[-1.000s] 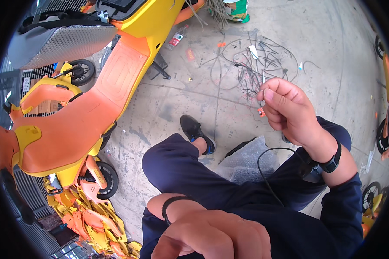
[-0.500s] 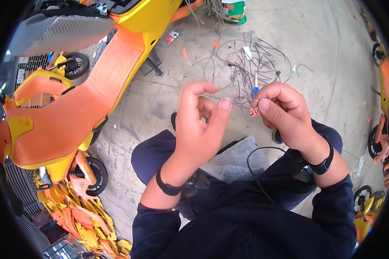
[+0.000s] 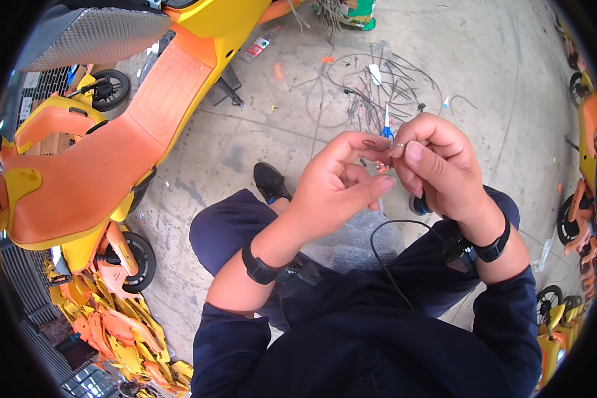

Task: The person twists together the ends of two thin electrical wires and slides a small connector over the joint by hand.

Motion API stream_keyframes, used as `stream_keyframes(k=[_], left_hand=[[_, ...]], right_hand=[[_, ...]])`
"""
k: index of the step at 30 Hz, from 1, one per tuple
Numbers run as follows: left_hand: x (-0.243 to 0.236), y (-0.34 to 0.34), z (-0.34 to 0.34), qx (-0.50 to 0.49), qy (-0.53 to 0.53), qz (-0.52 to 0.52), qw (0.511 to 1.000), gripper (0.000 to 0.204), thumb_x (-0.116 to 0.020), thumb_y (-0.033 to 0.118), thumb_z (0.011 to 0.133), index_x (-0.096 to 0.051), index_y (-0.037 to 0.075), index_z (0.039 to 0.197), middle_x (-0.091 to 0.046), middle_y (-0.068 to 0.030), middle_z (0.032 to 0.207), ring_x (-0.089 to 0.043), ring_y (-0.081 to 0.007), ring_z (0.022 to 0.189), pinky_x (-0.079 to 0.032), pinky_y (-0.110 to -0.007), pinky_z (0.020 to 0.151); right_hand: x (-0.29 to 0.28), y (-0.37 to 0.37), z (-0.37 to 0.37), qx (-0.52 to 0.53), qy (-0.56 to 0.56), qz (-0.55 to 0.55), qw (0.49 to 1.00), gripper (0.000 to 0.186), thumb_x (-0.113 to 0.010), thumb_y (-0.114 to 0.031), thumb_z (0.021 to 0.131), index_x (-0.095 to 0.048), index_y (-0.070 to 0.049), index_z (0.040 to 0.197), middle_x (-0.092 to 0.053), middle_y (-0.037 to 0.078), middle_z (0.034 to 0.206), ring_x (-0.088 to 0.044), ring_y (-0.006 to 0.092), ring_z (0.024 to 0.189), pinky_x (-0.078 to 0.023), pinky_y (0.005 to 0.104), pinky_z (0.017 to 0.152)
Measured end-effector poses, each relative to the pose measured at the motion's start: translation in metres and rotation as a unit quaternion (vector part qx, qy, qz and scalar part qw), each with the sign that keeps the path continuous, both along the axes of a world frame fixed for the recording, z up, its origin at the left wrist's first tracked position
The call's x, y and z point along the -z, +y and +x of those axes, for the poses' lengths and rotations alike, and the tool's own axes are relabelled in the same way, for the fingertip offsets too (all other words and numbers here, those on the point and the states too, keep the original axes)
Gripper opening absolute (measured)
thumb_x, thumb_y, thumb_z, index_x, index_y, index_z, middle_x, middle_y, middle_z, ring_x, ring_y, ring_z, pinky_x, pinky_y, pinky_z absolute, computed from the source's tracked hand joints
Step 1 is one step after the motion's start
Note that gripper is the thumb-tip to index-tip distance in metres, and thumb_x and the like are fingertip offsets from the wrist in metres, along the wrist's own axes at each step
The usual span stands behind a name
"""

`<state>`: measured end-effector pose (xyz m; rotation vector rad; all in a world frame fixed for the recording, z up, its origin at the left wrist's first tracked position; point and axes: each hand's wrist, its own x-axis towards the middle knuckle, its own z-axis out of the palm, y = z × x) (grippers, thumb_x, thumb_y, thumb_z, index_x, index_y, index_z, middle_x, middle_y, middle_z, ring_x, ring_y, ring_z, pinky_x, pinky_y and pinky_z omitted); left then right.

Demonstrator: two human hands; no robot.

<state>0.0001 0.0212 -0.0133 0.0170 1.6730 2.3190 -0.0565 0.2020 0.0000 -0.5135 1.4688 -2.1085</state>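
Note:
In front of me my right hand (image 3: 443, 169) pinches a thin wire (image 3: 397, 145) between thumb and fingers. Below the pinch hangs a small red-orange piece (image 3: 381, 166) with light and dark spots, too small to name for certain. My left hand (image 3: 335, 186) reaches in from the other side, its index fingertip close to the wire. Its thumb stands apart from its fingers, and a dark wire loop (image 3: 369, 142) shows at the index finger. Just beyond the hands, blue-handled scissors (image 3: 387, 125) lie on the floor, their handles partly hidden.
Cut black cables (image 3: 404, 83) lie scattered on the concrete floor past the scissors. Bubble wrap (image 3: 358, 245) is between my legs. A yellow and orange scooter body (image 3: 113, 159) stands at left, above a pile of yellow and orange panels (image 3: 123, 331). A plastic bottle (image 3: 259, 46) lies farther off.
My left hand has moved right, up to my right fingertips and the small red-orange piece. My right hand keeps its pinch. The view has shifted slightly, uncovering my left shoe.

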Motion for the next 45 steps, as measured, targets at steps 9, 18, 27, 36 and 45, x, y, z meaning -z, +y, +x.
stream_keyframes(k=[9, 18, 27, 36, 45], left_hand=[[-0.004, -0.018, -0.006, -0.109, 0.196, -0.261, 0.939, 0.007, -0.071, 0.004, 0.08, -0.068, 0.005, 0.086, -0.064, -0.0044, 0.079, -0.055, -0.0096, 0.065, -0.043, -0.023, 0.062], [-0.002, -0.037, -0.013, -0.013, 0.277, -0.346, 0.896, 0.012, -0.071, 0.009, 0.081, -0.067, 0.004, 0.091, -0.064, -0.0052, 0.081, -0.058, -0.0158, 0.077, -0.044, -0.026, 0.07], [0.004, -0.053, -0.014, 0.017, 0.046, -0.307, 0.95, 0.014, -0.062, 0.014, 0.091, -0.065, 0.001, 0.096, -0.065, -0.0009, 0.085, -0.057, -0.0086, 0.081, -0.045, -0.023, 0.074], [0.026, -0.041, -0.013, -0.121, 0.223, -0.507, 0.824, 0.026, -0.065, 0.012, 0.088, -0.059, 0.005, 0.113, -0.06, -0.0056, 0.106, -0.06, -0.0146, 0.082, -0.047, -0.029, 0.076], [0.013, -0.003, -0.003, -0.074, 0.09, -0.204, 0.972, 0.042, -0.065, 0.003, 0.084, -0.049, 0.003, 0.124, -0.055, -0.0053, 0.116, -0.059, -0.0072, 0.081, -0.047, -0.023, 0.065]], right_hand=[[-0.003, 0.013, -0.015, -0.03, -0.038, -0.008, 0.999, 0.02, -0.052, -0.019, 0.098, -0.06, 0.0, 0.095, -0.056, 0.001, 0.067, -0.047, 0.0068, 0.054, -0.039, 0.0212, 0.051], [-0.008, 0.016, -0.017, -0.144, -0.031, 0.107, 0.983, 0.011, -0.059, -0.011, 0.093, -0.061, 0.0, 0.094, -0.063, 0.003, 0.077, -0.06, 0.0089, 0.07, -0.048, 0.021, 0.063], [-0.007, 0.028, -0.031, -0.106, -0.103, -0.101, 0.984, 0.016, -0.049, -0.014, 0.093, -0.053, 0.001, 0.09, -0.055, 0.009, 0.075, -0.025, 0.0015, 0.045, -0.02, 0.0184, 0.04], [-0.006, 0.029, -0.031, -0.07, -0.104, -0.114, 0.986, 0.016, -0.049, -0.015, 0.097, -0.056, -0.001, 0.099, -0.047, 0.001, 0.066, -0.028, 0.0009, 0.047, -0.022, 0.018, 0.041], [0.003, 0.009, -0.017, -0.048, -0.161, -0.007, 0.986, 0.017, -0.055, -0.018, 0.096, -0.061, -0.003, 0.1, -0.056, 0.0, 0.066, -0.042, 0.0032, 0.049, -0.03, 0.0174, 0.044]])
